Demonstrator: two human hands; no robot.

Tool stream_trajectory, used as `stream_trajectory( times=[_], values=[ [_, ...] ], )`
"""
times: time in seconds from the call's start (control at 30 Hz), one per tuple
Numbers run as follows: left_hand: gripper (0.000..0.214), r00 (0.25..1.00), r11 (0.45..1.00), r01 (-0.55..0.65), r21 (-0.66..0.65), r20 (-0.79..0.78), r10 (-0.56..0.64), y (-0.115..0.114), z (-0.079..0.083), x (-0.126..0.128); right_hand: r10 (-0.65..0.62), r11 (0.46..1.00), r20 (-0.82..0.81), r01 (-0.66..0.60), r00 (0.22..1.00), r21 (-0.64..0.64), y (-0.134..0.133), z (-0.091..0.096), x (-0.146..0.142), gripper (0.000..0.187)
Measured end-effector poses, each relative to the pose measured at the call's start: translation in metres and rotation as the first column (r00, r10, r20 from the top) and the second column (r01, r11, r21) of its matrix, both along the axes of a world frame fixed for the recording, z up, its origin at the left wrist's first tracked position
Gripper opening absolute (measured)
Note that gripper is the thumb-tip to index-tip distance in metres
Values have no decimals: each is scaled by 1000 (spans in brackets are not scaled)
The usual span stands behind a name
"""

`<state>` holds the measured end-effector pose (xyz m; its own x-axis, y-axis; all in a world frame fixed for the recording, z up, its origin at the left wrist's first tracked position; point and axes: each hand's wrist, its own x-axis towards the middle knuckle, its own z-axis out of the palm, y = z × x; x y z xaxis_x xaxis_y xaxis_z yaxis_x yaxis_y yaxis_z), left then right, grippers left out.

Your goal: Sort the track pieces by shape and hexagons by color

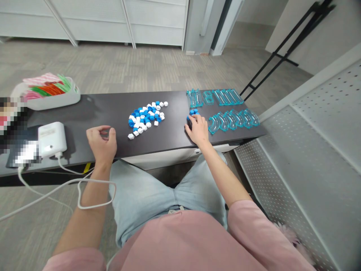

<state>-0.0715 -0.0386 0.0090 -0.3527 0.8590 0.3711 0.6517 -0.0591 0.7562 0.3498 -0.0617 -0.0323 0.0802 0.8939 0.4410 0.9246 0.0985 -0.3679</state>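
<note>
A pile of small blue and white hexagonal pieces [146, 116] lies in the middle of the dark table [113, 113]. My right hand [197, 130] rests on the table to the right of the pile, fingers curled over a few blue pieces [193, 111]. My left hand [102, 142] sits near the table's front edge, left of the pile, fingers loosely curled with nothing visible in them. Clear turquoise track pieces [232, 118] lie in two rows just right of my right hand.
A white tray [56, 99] with red, green and pink striped strips stands at the table's far left. A white charger box [52, 138] with a cable [84, 182] hanging off the front edge sits left of my left hand. A perforated metal shelf [310, 162] runs along the right.
</note>
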Motion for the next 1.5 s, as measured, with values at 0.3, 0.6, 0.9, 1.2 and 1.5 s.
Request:
stream_trajectory(
  times=[0.3,0.6,0.9,1.2,1.5],
  values=[
    [10,996,999,33,7,-78,-32,2,-7,-3,15,990,-63,-23,998,-136,27,-3,5,83],
    [10,990,999,35,-20,-138,-38,3,-9,-2,1,974,-31,-8,1000,-224,32,-1,0,84],
    [9,989,997,65,-36,-131,-69,7,-18,-5,111,981,-43,-117,993,-153,29,2,1,67],
    [11,973,994,107,-38,-202,-113,8,-24,-5,323,944,78,-315,943,-100,23,22,-46,46],
    [9,970,992,104,-71,-212,-116,6,-20,-1,341,938,117,-328,933,-115,48,21,-98,37]
  ],
)
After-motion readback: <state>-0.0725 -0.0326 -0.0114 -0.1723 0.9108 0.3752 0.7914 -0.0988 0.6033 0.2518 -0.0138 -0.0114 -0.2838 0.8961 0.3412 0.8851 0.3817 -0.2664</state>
